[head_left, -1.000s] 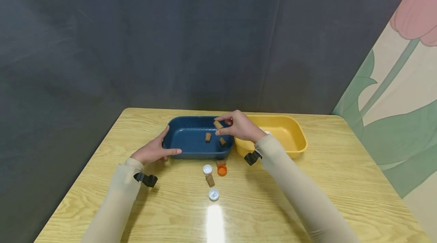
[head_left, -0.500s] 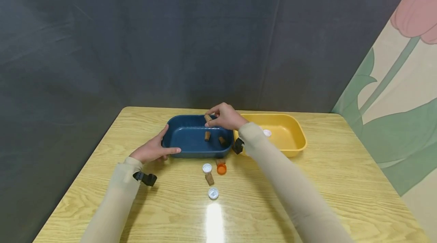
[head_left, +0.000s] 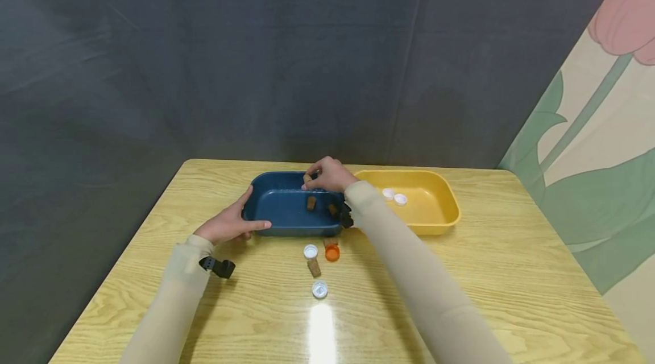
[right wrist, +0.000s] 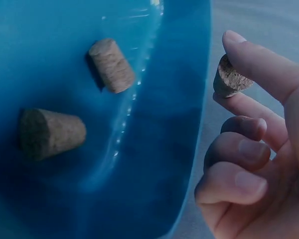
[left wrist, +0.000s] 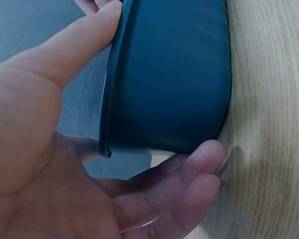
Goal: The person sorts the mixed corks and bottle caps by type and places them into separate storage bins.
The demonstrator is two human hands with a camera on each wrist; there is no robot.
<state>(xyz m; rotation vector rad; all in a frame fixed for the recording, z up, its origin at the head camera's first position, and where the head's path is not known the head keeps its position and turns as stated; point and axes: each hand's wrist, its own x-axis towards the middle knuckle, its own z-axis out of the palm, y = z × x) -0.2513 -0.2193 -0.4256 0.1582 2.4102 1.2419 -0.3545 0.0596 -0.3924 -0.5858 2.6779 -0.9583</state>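
My right hand [head_left: 330,174] pinches a cork [right wrist: 231,77] between thumb and index finger, over the back of the blue tub [head_left: 278,231]; its other fingers are curled in. Inside the tub, two more corks lie on the floor, a cork [right wrist: 112,65] nearer the pinched one and a tapered cork [right wrist: 52,133]. My left hand [head_left: 227,224] holds the tub's left end. In the left wrist view its thumb lies on the rim, while other fingers bend round the lower corner near the table.
A yellow tub [head_left: 432,229] stands against the blue one, with a white cap [head_left: 401,199] and another white cap [head_left: 388,194] inside. In front lie a white cap [head_left: 310,251], an orange cap [head_left: 332,253], a cork [head_left: 314,268], a partly hidden cork [head_left: 331,242] and a pale cap [head_left: 319,289].
My right hand has moved left with the cork, over the back of the blue tub, uncovering the white caps in the yellow tub. The left hand has stayed at the tub's end.
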